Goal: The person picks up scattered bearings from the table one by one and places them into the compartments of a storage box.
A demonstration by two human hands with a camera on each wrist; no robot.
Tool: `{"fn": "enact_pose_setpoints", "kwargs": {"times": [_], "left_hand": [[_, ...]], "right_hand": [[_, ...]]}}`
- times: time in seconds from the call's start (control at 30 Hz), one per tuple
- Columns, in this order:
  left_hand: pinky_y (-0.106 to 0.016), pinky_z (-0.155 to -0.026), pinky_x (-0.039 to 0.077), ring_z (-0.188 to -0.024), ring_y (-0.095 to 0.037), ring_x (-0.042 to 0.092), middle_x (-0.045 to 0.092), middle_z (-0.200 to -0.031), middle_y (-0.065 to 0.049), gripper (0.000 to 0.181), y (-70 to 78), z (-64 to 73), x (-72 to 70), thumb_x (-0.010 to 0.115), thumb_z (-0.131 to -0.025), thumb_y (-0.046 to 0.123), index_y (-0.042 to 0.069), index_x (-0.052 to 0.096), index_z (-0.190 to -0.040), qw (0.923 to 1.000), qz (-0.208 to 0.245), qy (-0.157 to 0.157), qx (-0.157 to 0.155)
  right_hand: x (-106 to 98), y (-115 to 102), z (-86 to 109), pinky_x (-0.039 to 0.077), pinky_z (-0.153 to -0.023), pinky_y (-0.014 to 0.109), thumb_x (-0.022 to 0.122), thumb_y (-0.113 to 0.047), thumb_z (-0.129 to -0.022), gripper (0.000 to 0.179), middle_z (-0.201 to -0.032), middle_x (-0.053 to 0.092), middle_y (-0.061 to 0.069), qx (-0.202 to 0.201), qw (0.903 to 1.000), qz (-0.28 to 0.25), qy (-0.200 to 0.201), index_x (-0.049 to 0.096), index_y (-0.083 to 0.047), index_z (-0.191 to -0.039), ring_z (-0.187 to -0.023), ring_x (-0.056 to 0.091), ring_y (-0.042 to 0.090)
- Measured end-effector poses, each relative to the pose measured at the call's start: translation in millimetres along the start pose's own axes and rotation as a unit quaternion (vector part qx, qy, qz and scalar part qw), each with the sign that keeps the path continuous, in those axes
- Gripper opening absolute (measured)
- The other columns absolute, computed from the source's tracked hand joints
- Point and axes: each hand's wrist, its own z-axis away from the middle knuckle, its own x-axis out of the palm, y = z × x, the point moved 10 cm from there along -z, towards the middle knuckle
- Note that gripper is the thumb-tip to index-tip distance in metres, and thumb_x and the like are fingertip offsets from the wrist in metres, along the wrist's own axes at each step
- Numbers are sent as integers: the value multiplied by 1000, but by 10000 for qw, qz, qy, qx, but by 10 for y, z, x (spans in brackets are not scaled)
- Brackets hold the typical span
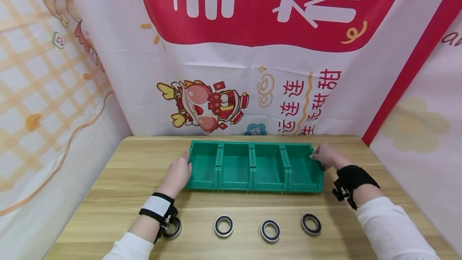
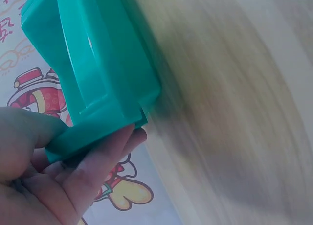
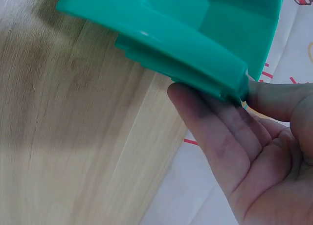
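Observation:
A row of several joined green plastic bins (image 1: 234, 187) spans the space between the two hands in the head view. My left hand (image 1: 179, 175) grips its left end wall, thumb on the inner side and fingers outside and beneath, as the left wrist view shows the bin wall (image 2: 105, 124) between them. At the opposite end my right hand (image 1: 329, 157) pinches the right wall, with thumb over the rim and fingers under the bin edge (image 3: 195, 63). No contents show inside the bins.
Several ring bearings lie on the wooden table (image 1: 202, 248) in front of the bins: one bearing (image 1: 223, 226), a second bearing (image 1: 270, 231), a third bearing (image 1: 311, 224), and another bearing (image 1: 175, 228) partly behind the left wrist strap. A printed cloth (image 1: 216, 59) hangs behind the table.

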Motion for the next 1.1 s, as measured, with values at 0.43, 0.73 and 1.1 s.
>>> {"fn": "enact_pose_setpoints", "kwargs": {"times": [0.43, 0.73, 1.1], "left_hand": [[-43, -60, 51, -78, -32, 66, 64, -103, -31, 46, 109, -4, -75, 60, -90, 3, -15, 48, -131, 9993, -374, 34, -34], [-38, -50, 46, -63, -25, 60, 66, -88, -26, 42, 120, 29, -152, 59, -88, 0, -15, 51, -126, 9980, -633, 40, -63], [-31, -44, 43, -58, -20, 57, 67, -92, -27, 37, 299, 90, -137, 45, -95, -5, -19, 46, -129, 9874, -1417, -680, 188]], "right_hand": [[32, -61, -38, 57, -64, 35, 51, -6, -98, 28, -80, 62, 16, -45, 9984, 531, -198, 58, 20, -103, -67, 66, 21], [44, -238, -66, 55, -55, 34, 51, -5, -96, 18, -72, 60, 15, -414, 9899, 1356, 19, 57, 9, -88, -53, 63, 19], [123, -193, 49, 57, -62, 35, 41, 2, -97, 17, -78, 48, 13, -118, 9972, 302, -672, 47, 16, -104, -68, 56, 22]]}}
